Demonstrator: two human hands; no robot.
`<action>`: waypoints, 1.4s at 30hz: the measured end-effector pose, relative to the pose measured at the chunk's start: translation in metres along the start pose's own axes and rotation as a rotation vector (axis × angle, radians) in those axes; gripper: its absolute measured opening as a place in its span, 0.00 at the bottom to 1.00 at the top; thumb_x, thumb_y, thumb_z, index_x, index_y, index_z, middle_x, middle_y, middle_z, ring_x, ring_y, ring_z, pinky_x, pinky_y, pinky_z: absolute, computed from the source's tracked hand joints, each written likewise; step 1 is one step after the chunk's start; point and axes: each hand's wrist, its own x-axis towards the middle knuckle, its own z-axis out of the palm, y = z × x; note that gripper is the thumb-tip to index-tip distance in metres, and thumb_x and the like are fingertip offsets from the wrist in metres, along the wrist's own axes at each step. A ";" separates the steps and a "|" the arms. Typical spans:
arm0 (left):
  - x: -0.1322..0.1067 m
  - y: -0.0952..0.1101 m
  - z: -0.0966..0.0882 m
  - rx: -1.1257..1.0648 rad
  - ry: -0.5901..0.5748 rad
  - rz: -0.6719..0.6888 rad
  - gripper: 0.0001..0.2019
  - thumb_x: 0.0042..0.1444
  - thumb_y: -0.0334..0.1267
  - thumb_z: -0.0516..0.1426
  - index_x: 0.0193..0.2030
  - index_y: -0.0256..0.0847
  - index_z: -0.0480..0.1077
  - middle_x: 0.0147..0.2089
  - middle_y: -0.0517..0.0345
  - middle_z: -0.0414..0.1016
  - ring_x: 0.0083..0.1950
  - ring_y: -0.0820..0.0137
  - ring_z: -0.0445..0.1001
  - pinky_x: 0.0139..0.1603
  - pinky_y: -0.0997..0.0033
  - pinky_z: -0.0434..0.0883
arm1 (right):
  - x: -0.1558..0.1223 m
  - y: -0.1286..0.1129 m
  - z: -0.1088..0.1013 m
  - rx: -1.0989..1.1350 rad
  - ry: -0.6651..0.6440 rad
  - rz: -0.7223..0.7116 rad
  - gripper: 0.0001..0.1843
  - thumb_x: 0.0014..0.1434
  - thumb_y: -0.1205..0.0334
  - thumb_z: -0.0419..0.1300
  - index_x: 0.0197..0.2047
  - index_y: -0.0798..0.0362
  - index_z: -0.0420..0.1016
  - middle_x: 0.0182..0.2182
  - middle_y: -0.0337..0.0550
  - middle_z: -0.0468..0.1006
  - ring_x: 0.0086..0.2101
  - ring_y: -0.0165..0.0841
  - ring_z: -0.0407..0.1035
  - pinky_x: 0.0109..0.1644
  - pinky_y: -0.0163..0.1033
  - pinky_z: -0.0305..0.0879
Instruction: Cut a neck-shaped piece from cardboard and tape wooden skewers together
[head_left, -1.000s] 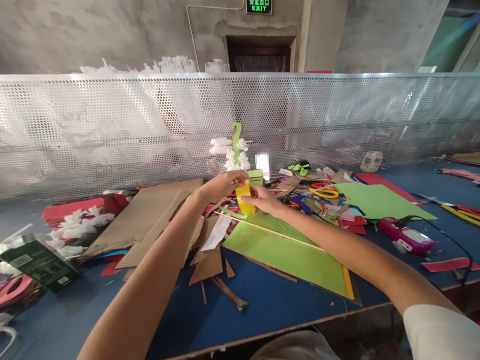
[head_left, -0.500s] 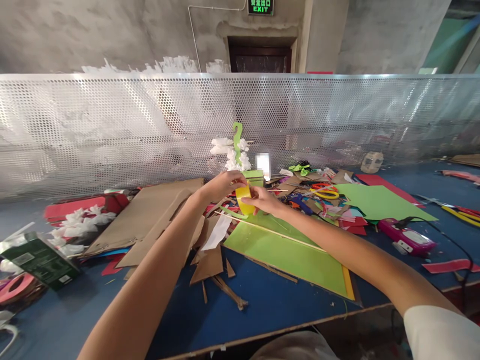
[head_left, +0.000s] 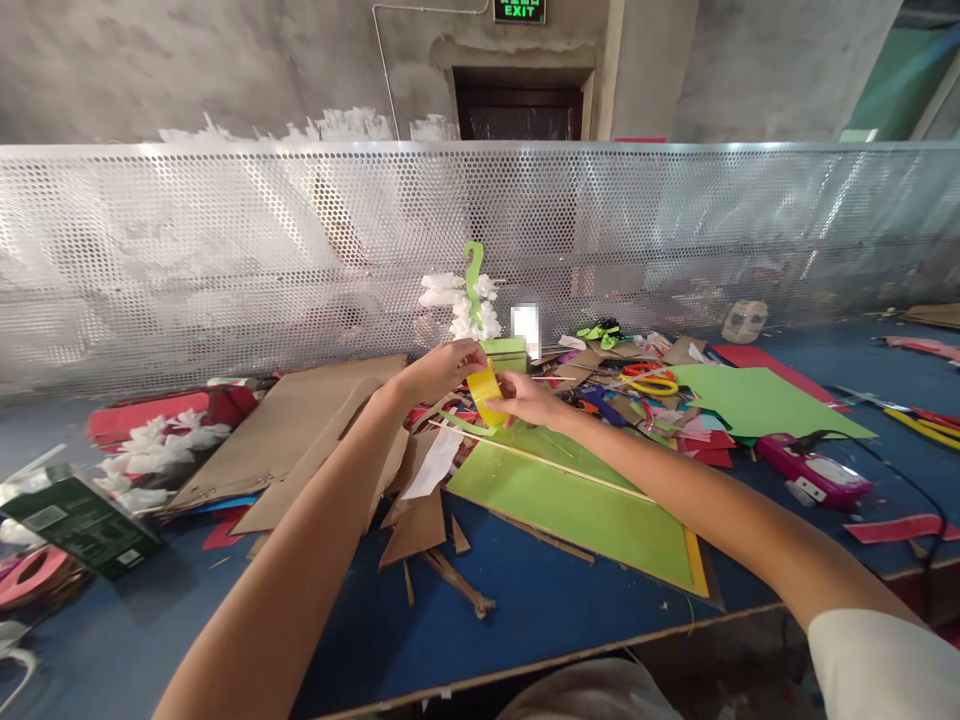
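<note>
Between my hands is a curved piece of yellow paper (head_left: pixel 483 388), bent like part of a ring. My left hand (head_left: pixel 454 364) pinches its upper edge. The fingers of my right hand (head_left: pixel 528 396) are closed on its right side, lower down. Just below lies a green sheet (head_left: pixel 577 505) with a thin pale stick (head_left: pixel 555 462) across it. Behind my hands stands a green hook-shaped piece (head_left: pixel 474 280) with white crumpled flowers (head_left: pixel 466 318), next to a green block (head_left: pixel 504 352).
Brown cardboard sheets (head_left: pixel 292 425) and scraps (head_left: pixel 414 530) lie to the left. A green box (head_left: pixel 82 520) is farther left. On the right are orange-handled scissors (head_left: pixel 649 382), a light green sheet (head_left: pixel 757 400) and a purple device (head_left: pixel 814 475) with a cord. A perforated metal panel (head_left: pixel 300 250) runs behind.
The yellow paper has tilted a little, its top leaning left, and its curve shows differently. Both hands stay in nearly the same place.
</note>
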 end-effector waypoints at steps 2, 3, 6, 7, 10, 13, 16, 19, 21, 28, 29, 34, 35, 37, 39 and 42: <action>0.001 0.001 0.000 0.059 -0.001 0.002 0.08 0.66 0.34 0.50 0.41 0.40 0.69 0.43 0.49 0.76 0.41 0.68 0.73 0.46 0.67 0.69 | 0.000 0.002 0.000 -0.045 -0.006 -0.018 0.19 0.59 0.59 0.71 0.51 0.52 0.72 0.43 0.46 0.82 0.38 0.37 0.79 0.26 0.33 0.76; 0.001 0.002 0.000 0.094 -0.004 0.002 0.08 0.67 0.34 0.49 0.41 0.39 0.69 0.42 0.48 0.76 0.41 0.68 0.73 0.45 0.67 0.69 | 0.000 0.003 0.001 -0.068 -0.004 -0.033 0.18 0.61 0.58 0.70 0.50 0.52 0.72 0.43 0.46 0.83 0.37 0.37 0.79 0.26 0.33 0.76; 0.000 0.008 -0.004 0.228 -0.029 0.004 0.09 0.68 0.32 0.47 0.43 0.38 0.68 0.43 0.46 0.75 0.39 0.67 0.72 0.42 0.67 0.68 | 0.000 0.004 0.002 -0.105 0.021 -0.078 0.15 0.63 0.54 0.69 0.47 0.53 0.73 0.41 0.47 0.83 0.35 0.37 0.80 0.24 0.33 0.75; -0.001 0.013 -0.007 0.281 -0.046 0.004 0.09 0.68 0.30 0.46 0.45 0.38 0.68 0.44 0.46 0.76 0.39 0.67 0.73 0.42 0.66 0.67 | 0.000 0.003 0.003 -0.104 0.036 -0.090 0.16 0.63 0.52 0.69 0.46 0.54 0.73 0.40 0.47 0.83 0.34 0.37 0.80 0.24 0.33 0.75; -0.002 0.036 -0.017 0.464 -0.121 -0.024 0.15 0.65 0.22 0.45 0.52 0.35 0.67 0.45 0.45 0.77 0.36 0.67 0.74 0.39 0.66 0.66 | 0.001 0.000 0.000 -0.081 0.075 -0.108 0.22 0.60 0.46 0.71 0.44 0.55 0.74 0.38 0.47 0.83 0.31 0.36 0.78 0.21 0.33 0.73; 0.001 0.071 -0.027 0.649 -0.175 -0.012 0.20 0.66 0.20 0.43 0.60 0.33 0.64 0.45 0.44 0.79 0.38 0.66 0.77 0.39 0.66 0.66 | 0.002 -0.003 -0.007 -0.046 0.164 -0.084 0.23 0.60 0.43 0.70 0.41 0.56 0.76 0.35 0.45 0.83 0.26 0.31 0.75 0.18 0.30 0.69; 0.007 0.102 -0.030 0.766 -0.180 0.036 0.20 0.68 0.22 0.45 0.64 0.33 0.62 0.44 0.44 0.80 0.41 0.65 0.79 0.42 0.67 0.69 | 0.005 -0.005 -0.013 0.045 0.249 -0.044 0.21 0.61 0.45 0.69 0.38 0.56 0.76 0.33 0.43 0.82 0.23 0.28 0.73 0.19 0.30 0.69; 0.010 0.109 -0.031 0.776 -0.170 -0.011 0.19 0.69 0.26 0.49 0.65 0.31 0.62 0.44 0.42 0.80 0.39 0.63 0.80 0.40 0.67 0.71 | 0.005 -0.006 -0.011 0.243 0.247 0.020 0.18 0.56 0.55 0.75 0.41 0.56 0.74 0.36 0.44 0.83 0.28 0.29 0.77 0.31 0.34 0.80; 0.009 0.099 -0.032 0.755 -0.158 -0.067 0.20 0.70 0.32 0.52 0.66 0.28 0.61 0.45 0.38 0.81 0.40 0.61 0.80 0.39 0.66 0.70 | 0.004 -0.008 -0.006 0.312 0.216 0.058 0.21 0.52 0.65 0.77 0.45 0.55 0.73 0.38 0.44 0.84 0.31 0.31 0.79 0.40 0.38 0.83; 0.006 0.084 -0.049 0.780 -0.158 -0.151 0.15 0.70 0.32 0.49 0.54 0.35 0.75 0.39 0.45 0.81 0.37 0.64 0.80 0.36 0.68 0.67 | 0.004 -0.008 0.010 0.144 0.170 -0.009 0.25 0.56 0.68 0.74 0.54 0.54 0.72 0.39 0.45 0.85 0.32 0.33 0.80 0.31 0.35 0.80; 0.006 0.089 -0.052 0.793 -0.158 -0.141 0.15 0.69 0.30 0.49 0.48 0.36 0.78 0.37 0.46 0.80 0.36 0.65 0.79 0.36 0.68 0.67 | 0.008 -0.007 0.011 0.131 0.165 -0.020 0.24 0.56 0.65 0.74 0.54 0.55 0.72 0.39 0.45 0.85 0.31 0.33 0.80 0.30 0.34 0.79; 0.008 0.101 -0.062 0.807 -0.067 -0.112 0.13 0.61 0.26 0.51 0.40 0.36 0.78 0.32 0.45 0.78 0.34 0.61 0.78 0.38 0.64 0.67 | 0.039 -0.001 0.014 -0.020 0.330 0.000 0.24 0.64 0.54 0.69 0.58 0.57 0.72 0.33 0.41 0.82 0.24 0.28 0.74 0.26 0.32 0.73; 0.009 0.097 -0.064 0.793 -0.037 -0.136 0.13 0.62 0.27 0.51 0.40 0.36 0.78 0.32 0.46 0.77 0.33 0.61 0.78 0.37 0.64 0.66 | 0.042 0.000 0.015 -0.037 0.323 -0.010 0.25 0.64 0.53 0.69 0.60 0.56 0.72 0.32 0.40 0.81 0.24 0.28 0.74 0.27 0.32 0.73; 0.012 0.085 -0.071 0.755 -0.003 -0.203 0.13 0.63 0.29 0.50 0.38 0.38 0.77 0.30 0.48 0.76 0.29 0.64 0.75 0.34 0.64 0.65 | 0.043 0.000 0.019 -0.034 0.241 -0.023 0.32 0.60 0.54 0.72 0.64 0.54 0.70 0.34 0.39 0.81 0.28 0.29 0.76 0.31 0.33 0.74; 0.014 0.073 -0.076 0.725 -0.014 -0.251 0.13 0.62 0.30 0.49 0.36 0.39 0.76 0.29 0.50 0.75 0.28 0.66 0.72 0.33 0.65 0.63 | 0.039 0.000 0.023 -0.025 0.159 -0.016 0.40 0.55 0.57 0.76 0.67 0.51 0.68 0.37 0.40 0.82 0.34 0.32 0.78 0.37 0.35 0.76; 0.014 0.070 -0.082 0.705 -0.042 -0.246 0.12 0.59 0.29 0.50 0.34 0.41 0.75 0.28 0.52 0.74 0.28 0.66 0.70 0.34 0.64 0.63 | 0.037 -0.002 0.027 -0.034 0.175 0.004 0.41 0.55 0.56 0.76 0.68 0.52 0.68 0.41 0.45 0.83 0.38 0.34 0.79 0.41 0.38 0.77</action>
